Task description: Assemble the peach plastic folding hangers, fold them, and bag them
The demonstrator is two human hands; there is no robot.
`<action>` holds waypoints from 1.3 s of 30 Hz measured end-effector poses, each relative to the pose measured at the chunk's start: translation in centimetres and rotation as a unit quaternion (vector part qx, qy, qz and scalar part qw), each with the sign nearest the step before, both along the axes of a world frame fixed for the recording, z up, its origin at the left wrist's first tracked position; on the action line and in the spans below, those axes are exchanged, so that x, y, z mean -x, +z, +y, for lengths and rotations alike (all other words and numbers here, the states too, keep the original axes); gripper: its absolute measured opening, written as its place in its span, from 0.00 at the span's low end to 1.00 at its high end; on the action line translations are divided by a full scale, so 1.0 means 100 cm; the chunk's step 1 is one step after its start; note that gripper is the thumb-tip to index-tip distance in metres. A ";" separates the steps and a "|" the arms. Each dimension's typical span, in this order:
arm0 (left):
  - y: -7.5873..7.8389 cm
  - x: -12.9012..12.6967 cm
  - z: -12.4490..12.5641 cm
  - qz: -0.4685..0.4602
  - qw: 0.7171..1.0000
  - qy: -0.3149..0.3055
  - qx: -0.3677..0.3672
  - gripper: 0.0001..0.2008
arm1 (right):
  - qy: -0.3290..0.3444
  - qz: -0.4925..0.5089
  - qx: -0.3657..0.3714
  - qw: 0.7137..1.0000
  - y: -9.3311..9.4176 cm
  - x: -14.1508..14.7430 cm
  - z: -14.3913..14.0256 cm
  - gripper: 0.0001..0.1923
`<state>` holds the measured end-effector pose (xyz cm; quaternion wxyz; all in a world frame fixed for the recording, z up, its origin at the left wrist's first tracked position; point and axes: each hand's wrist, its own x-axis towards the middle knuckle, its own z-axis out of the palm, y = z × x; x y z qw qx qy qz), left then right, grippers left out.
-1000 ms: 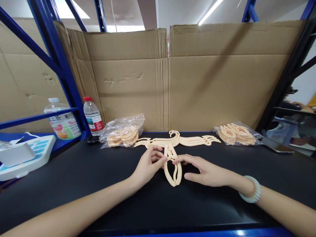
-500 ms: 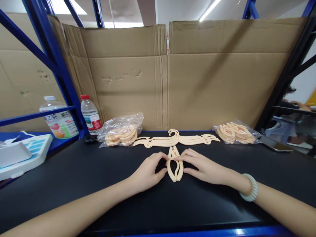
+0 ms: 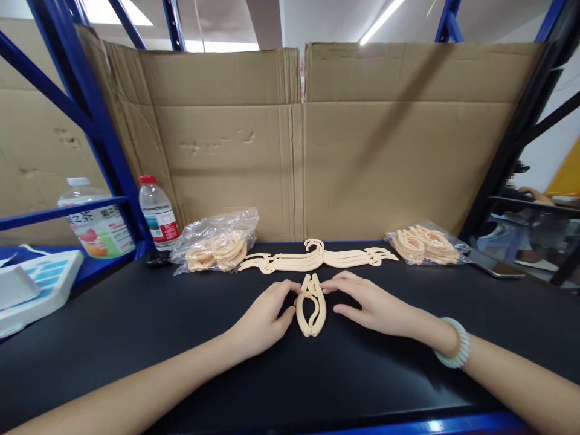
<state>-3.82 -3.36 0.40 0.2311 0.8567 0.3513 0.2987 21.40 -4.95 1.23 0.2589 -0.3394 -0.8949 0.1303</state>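
desk: black top (image 3: 136, 338), fills the lower half of the frame
left hand: (image 3: 265, 311) lower centre, fingers curled, fingertips touching the left edge of the folded hanger piece; not closed round it
right hand: (image 3: 369, 305) just right of centre, fingers loosely spread, fingertips at the top right of the same piece; pale bead bracelet (image 3: 453, 344) on the wrist
folded hanger piece: (image 3: 310, 306) peach plastic loop lying flat on the desk between both hands, centre of frame
handling: looks light, thin, stiff with some spring; probably slides easily on the smooth top; best pinched at the narrow top end or along the outer rims
behind: flat row of open hangers (image 3: 312, 258); bagged parts left (image 3: 215, 244) and right (image 3: 426, 244)
far: two bottles (image 3: 156, 211) at left, cardboard wall (image 3: 294, 139) across the back
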 end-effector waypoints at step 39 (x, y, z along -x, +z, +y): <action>-0.002 0.001 0.004 0.031 0.999 0.033 -0.022 0.14 | 0.029 -0.036 0.030 0.998 0.002 -0.003 -0.002 0.26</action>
